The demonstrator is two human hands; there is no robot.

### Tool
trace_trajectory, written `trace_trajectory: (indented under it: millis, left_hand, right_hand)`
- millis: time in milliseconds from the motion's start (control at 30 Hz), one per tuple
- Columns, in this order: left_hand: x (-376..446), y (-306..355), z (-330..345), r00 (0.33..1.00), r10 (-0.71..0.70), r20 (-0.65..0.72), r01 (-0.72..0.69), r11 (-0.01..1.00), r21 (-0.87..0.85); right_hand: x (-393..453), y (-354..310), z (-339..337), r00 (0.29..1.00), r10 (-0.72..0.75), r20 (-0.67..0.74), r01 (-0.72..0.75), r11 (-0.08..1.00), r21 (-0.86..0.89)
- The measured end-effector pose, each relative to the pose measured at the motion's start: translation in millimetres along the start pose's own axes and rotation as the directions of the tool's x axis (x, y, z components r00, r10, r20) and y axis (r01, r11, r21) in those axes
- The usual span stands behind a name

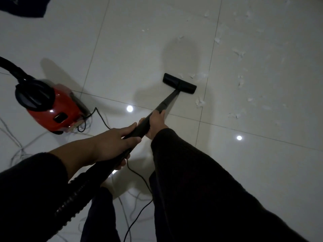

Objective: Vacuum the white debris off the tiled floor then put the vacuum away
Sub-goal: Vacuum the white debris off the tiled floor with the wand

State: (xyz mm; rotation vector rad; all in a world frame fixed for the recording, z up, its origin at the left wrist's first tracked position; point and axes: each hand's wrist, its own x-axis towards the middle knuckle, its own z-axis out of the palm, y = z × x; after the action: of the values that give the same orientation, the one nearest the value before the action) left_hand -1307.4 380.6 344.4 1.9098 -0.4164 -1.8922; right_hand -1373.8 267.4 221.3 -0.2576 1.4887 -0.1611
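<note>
Both hands grip the black vacuum wand (167, 100). My left hand (115, 142) wraps the wand's upper end where the ribbed hose (75, 193) joins. Further down the tube, my right hand (156, 122) holds it too. The flat black floor nozzle (180, 83) rests on the pale tiled floor (122, 49) near the centre. White debris (200, 102) lies scattered to the right of the nozzle and up toward the far right (238, 52). The red canister vacuum (52, 109) sits on the floor at the left.
A black power cord (138, 175) runs from the canister across the floor, under my arms and between my legs. Pale loose cables (15, 138) lie at the left. A dark cloth (24, 6) sits at the top left corner.
</note>
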Motion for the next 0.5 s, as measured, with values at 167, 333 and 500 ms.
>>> trace_trajectory:
  millis: [167, 333, 500]
  left_hand:
    - [25.9, 31.3, 17.1, 0.999, 0.007, -0.034, -0.01, 0.994, -0.108]
    - [46.2, 52.4, 22.4, 0.998, 0.009, -0.065, -0.018, 0.99, -0.138]
    - [69.3, 67.3, 11.2, 0.996, 0.009, -0.086, -0.023, 0.986, -0.164]
  right_hand:
    - [18.0, -42.7, -8.3, 0.999, -0.01, 0.042, 0.011, 0.999, -0.037]
    - [30.6, -73.8, -6.6, 0.998, -0.01, 0.068, 0.014, 0.998, -0.058]
    - [46.7, -100.7, 6.5, 0.995, -0.007, 0.095, 0.011, 0.999, -0.047]
